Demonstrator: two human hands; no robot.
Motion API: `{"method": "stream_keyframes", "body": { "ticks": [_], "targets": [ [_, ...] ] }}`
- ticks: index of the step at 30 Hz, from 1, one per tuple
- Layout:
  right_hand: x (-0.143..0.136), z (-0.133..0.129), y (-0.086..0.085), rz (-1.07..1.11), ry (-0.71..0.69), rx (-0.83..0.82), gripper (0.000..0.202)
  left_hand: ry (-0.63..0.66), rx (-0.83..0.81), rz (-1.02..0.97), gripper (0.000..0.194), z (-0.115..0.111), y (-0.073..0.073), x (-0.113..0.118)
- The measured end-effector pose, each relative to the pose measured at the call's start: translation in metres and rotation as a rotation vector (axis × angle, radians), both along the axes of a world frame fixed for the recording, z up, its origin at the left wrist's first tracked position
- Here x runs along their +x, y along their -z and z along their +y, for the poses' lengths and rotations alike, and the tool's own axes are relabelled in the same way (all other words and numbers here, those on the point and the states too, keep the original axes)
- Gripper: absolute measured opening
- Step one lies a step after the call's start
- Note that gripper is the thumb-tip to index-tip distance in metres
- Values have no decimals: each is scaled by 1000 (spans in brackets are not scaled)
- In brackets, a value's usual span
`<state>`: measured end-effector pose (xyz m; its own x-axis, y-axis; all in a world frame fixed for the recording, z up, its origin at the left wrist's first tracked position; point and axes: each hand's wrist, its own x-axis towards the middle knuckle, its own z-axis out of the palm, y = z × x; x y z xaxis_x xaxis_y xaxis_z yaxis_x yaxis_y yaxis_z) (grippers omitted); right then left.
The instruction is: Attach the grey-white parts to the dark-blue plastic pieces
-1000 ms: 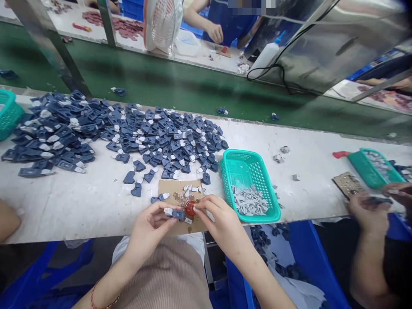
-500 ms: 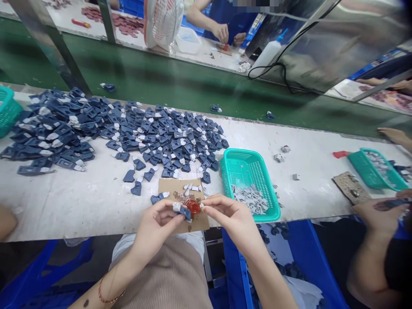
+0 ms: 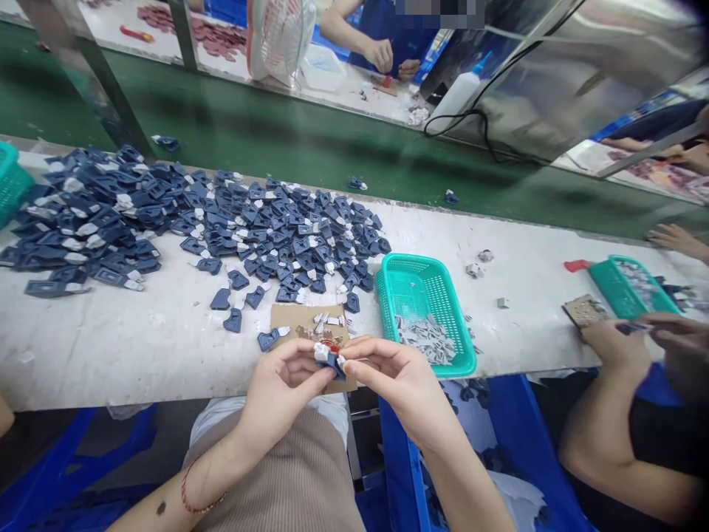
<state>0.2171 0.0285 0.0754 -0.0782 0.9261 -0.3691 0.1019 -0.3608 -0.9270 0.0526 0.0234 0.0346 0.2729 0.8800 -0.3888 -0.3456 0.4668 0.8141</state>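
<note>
My left hand (image 3: 291, 377) pinches a dark blue part with a white piece (image 3: 331, 362) on it. Closed at the part's right side, my right hand (image 3: 382, 369) grips a small white piece (image 3: 340, 360) against it. Beneath both hands lies a brown cardboard (image 3: 285, 318), with white pieces (image 3: 328, 320) on it and something red (image 3: 331, 345) mostly hidden behind the fingers. One blue part (image 3: 269, 340) rests at the cardboard's left edge. To the right stands a green basket (image 3: 418, 284) with small grey-white pieces in its near half.
A large heap of blue parts (image 3: 288, 229) spreads over the white table (image 3: 166, 347) to the left. A co-worker's hands (image 3: 620, 343) are at the right, near another green basket (image 3: 612, 284). Below the table edge is a blue crate (image 3: 515, 414). Another person sits across.
My left hand has brought the blue part and my right hand its small white piece together, over the red thing. The co-worker's hand at the right has moved left. The view has shifted slightly.
</note>
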Motion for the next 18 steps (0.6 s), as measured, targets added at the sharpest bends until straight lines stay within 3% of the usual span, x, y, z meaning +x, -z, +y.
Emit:
{"method": "stream_keyframes", "body": {
  "ticks": [12, 18],
  "targets": [
    [-5, -6, -8, -153, -33, 97, 7, -27, 41, -9, 15, -5, 3, 0],
    [-6, -8, 0, -23, 26, 13, 29, -29, 39, 19, 18, -5, 2, 0]
  ]
}}
